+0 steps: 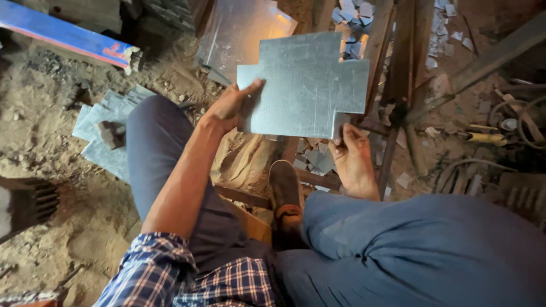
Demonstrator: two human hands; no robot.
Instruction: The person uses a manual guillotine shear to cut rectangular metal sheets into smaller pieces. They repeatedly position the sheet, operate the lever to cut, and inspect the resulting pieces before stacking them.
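A cross-shaped piece of galvanised sheet metal (307, 85) is held up flat in front of me. My left hand (230, 108) grips its left edge, thumb on the top face. My right hand (354, 156) pinches its lower right edge from beneath. Both hands hold the same sheet above my knees, which are in blue trousers, and my brown shoe (285, 190).
A larger metal sheet (239, 31) lies on the dirt behind. A stack of cut sheets (105, 133) with a dark block on it sits at left. Small metal offcuts (355, 14) litter the ground. A rusty metal frame (398, 85) stands at right, with tools and cables (489, 136) beyond.
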